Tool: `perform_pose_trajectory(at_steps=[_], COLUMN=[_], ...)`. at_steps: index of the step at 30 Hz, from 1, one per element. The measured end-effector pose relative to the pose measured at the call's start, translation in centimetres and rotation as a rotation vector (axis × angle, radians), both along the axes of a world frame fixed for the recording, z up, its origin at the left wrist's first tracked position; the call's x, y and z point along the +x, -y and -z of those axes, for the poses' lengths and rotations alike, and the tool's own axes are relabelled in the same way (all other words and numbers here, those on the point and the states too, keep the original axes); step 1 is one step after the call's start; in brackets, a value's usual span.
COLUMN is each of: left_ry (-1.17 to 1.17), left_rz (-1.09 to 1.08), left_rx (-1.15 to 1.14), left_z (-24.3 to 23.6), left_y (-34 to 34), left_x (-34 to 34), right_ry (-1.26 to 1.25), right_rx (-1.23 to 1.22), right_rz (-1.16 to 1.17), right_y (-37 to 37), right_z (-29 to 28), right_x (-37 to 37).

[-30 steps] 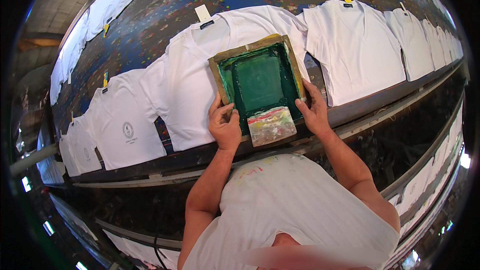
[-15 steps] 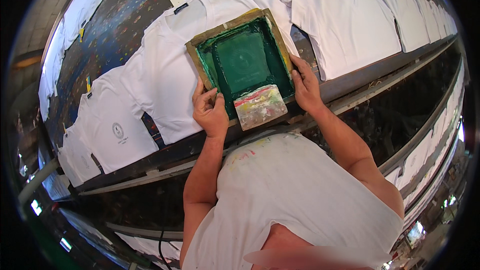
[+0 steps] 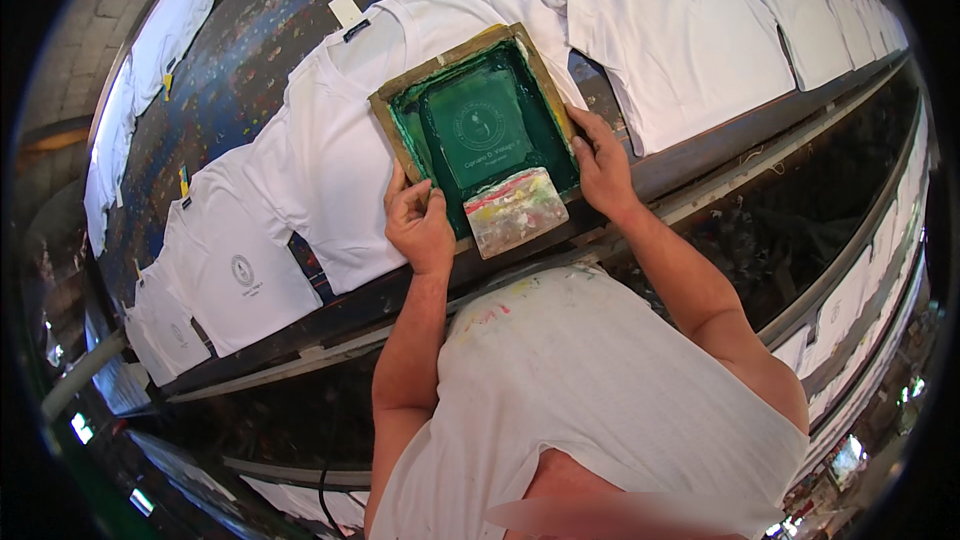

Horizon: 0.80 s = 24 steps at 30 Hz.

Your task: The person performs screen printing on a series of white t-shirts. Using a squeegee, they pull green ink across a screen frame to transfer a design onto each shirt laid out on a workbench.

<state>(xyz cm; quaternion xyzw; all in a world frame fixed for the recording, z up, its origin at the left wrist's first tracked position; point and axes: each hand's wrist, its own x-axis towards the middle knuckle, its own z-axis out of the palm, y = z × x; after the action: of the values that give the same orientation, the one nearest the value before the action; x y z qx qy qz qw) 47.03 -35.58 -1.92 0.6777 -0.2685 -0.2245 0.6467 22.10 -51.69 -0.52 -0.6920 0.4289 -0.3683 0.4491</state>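
A wooden-framed printing screen (image 3: 478,128) with a green mesh lies over the front of a white T-shirt (image 3: 335,155). A round emblem with lettering below shows pale in its mesh. My left hand (image 3: 420,225) grips the frame's near left corner, thumb and fingers closed on it. On the frame's right side, my right hand (image 3: 603,162) holds the edge with its fingers along the wood. Inside the frame, at the near side, rests a paint-stained squeegee (image 3: 516,212), its lower end sticking out over the rim; neither hand touches it.
To the left, a white T-shirt (image 3: 245,265) bears a dark round print. More white T-shirts (image 3: 690,45) are laid in a row to the right on the long paint-speckled table (image 3: 250,50). A ledge (image 3: 690,195) runs along its near edge. Further shirts hang over the far left side.
The screen has shifted slightly with both hands still on it. Its emblem and lettering now show more clearly in the mesh. The view has turned a little.
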Motion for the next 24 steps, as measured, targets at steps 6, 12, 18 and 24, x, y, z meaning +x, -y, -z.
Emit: perform_pose_trajectory(at_steps=[6, 12, 18, 24], left_ry=[0.276, 0.955, 1.162, 1.174], left_rz=[0.075, 0.419, 0.722, 0.752], left_rx=[0.075, 0.366, 0.751, 0.936], left_z=[-1.4, -8.0, -12.2, -13.1], left_y=[0.7, 4.2, 9.2, 10.6], left_x=[1.0, 8.7, 11.0, 10.0], right_ry=[-0.027, -0.398, -0.628, -0.659], right_rx=[-0.174, -0.561, -0.728, -0.624], right_rz=[-0.108, -0.631, -0.599, -0.697], right_y=[-0.9, -5.1, -5.8, -3.3], right_z=[-5.6, -9.6, -10.2, -12.1], right_x=[-0.7, 0.4, 2.4, 4.0])
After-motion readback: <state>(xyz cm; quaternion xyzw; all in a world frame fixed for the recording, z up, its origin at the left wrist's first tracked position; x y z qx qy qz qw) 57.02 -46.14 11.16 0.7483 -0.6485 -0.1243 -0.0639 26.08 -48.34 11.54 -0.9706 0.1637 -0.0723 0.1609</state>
